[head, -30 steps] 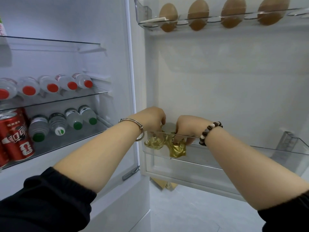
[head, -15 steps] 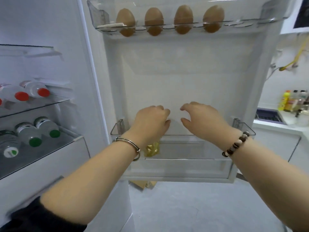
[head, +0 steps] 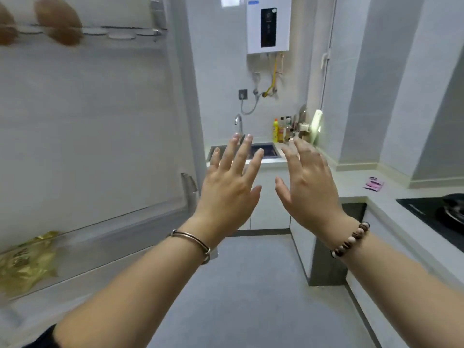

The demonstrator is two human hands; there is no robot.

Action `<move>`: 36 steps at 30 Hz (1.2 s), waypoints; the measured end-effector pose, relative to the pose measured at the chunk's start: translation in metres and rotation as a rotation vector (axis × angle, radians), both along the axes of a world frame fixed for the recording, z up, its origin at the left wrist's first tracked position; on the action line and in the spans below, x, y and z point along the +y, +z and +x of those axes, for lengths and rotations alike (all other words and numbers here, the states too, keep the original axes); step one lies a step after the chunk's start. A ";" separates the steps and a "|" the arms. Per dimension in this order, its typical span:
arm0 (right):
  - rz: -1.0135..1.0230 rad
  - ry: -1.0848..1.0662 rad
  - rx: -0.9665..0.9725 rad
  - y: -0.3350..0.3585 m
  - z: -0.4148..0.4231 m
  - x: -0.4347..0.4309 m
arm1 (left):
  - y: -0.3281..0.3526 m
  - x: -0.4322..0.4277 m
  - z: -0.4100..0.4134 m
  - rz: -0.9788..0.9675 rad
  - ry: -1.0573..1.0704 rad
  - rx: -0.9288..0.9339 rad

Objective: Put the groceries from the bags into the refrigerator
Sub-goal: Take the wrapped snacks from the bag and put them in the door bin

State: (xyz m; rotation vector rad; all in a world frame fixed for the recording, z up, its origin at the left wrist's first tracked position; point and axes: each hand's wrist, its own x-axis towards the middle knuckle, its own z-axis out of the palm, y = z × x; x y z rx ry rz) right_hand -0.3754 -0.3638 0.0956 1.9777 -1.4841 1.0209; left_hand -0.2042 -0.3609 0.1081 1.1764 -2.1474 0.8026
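My left hand (head: 229, 189) and my right hand (head: 307, 182) are held up in mid-air with fingers spread, holding nothing. They hang right of the open refrigerator door (head: 95, 126). A crumpled gold packet (head: 25, 262) lies in the door's lower clear bin (head: 120, 237), far left of my hands. Brown eggs (head: 59, 23) sit in the door's top rack, blurred. No grocery bags are in view.
A sink (head: 266, 150) with a tap stands ahead, bottles (head: 282, 130) beside it. A white water heater (head: 268, 23) hangs on the wall. The counter runs along the right with a black hob (head: 437, 214) and a pink packet (head: 374, 184). Grey floor lies below.
Both hands left the gold packet in the door bin and rose, opening with fingers spread. The view swung right, away from the fridge shelves toward the sink and counter.
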 end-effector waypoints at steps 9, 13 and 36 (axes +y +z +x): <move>0.107 -0.456 -0.038 -0.036 -0.254 0.036 | -0.034 -0.032 -0.278 0.127 -0.312 -0.064; 0.135 -0.647 -0.066 -0.056 -0.350 0.069 | -0.056 -0.025 -0.390 0.153 -0.456 -0.058; 0.427 -1.397 -0.262 -0.157 -0.652 0.140 | -0.163 -0.016 -0.795 0.441 -1.188 -0.177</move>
